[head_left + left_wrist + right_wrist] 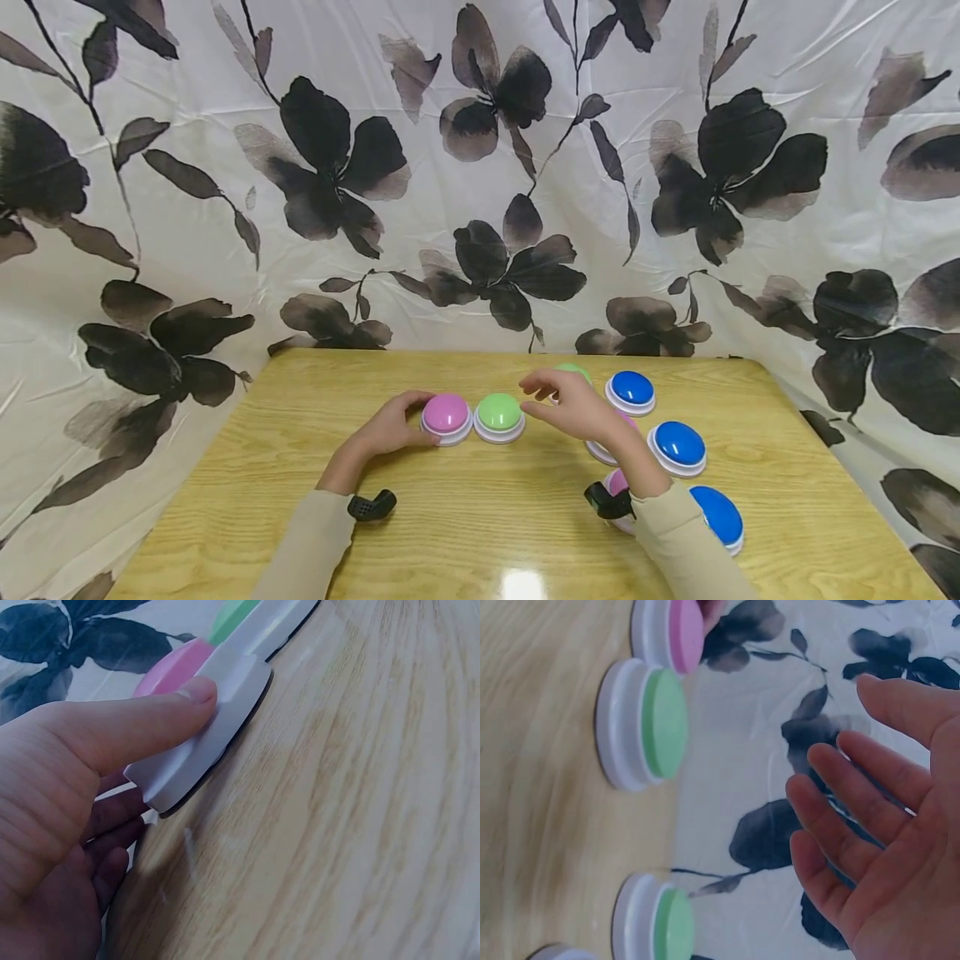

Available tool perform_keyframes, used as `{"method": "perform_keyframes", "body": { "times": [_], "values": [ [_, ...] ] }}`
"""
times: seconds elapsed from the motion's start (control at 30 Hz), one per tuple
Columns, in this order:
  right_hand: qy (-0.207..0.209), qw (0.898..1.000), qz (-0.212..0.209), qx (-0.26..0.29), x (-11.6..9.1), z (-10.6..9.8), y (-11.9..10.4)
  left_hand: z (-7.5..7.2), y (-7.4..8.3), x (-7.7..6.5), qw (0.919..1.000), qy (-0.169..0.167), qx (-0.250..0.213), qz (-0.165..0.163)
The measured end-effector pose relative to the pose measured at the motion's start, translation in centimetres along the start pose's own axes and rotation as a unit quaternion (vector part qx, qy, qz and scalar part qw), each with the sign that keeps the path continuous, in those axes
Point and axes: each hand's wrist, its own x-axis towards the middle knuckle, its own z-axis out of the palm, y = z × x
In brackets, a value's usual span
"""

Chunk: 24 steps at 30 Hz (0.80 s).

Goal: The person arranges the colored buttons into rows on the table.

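My left hand (386, 428) grips a pink push button (447, 412) with a white round base. In the left wrist view the thumb (161, 716) presses on the white base, and the fingers reach round behind it. Right beside that button, on its right, sits a green push button (498, 412). My right hand (573, 408) hovers to the right of the green button, holding nothing. Its fingers are loosely bent and spread in the right wrist view, apart from the nearby green button (665, 724). A second green button (573, 370) lies partly hidden behind this hand.
Three blue buttons (680, 442) stand in a slanting line on the right of the wooden table (465, 517). Two more pink buttons (617, 482) are partly covered by my right arm. A white cloth with dark flowers (420, 192) hangs behind the table.
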Motion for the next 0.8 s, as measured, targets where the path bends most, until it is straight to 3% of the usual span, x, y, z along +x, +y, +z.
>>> {"method": "perform_keyframes", "body": {
  "times": [0.3, 0.43, 0.6, 0.8],
  "values": [
    [0.0, 1.0, 0.028, 0.009, -2.4, -0.9, 1.1, -0.3, -0.2, 0.2, 0.9997, -0.005, -0.018, 0.013],
    [0.004, 0.999, 0.035, -0.005, -3.7, -1.3, 2.0, -0.6, 0.4, -0.1, 0.9994, 0.015, -0.018, 0.025],
    [-0.002, 0.999, 0.031, -0.018, -5.5, -2.0, 3.1, -0.9, 2.8, -0.3, 0.9973, 0.04, -0.01, 0.061],
    [-0.022, 0.999, 0.039, -0.027, -7.5, -3.4, 4.1, 0.8, 7.0, -0.2, 0.9939, 0.002, -0.014, 0.109]
  ]
}}
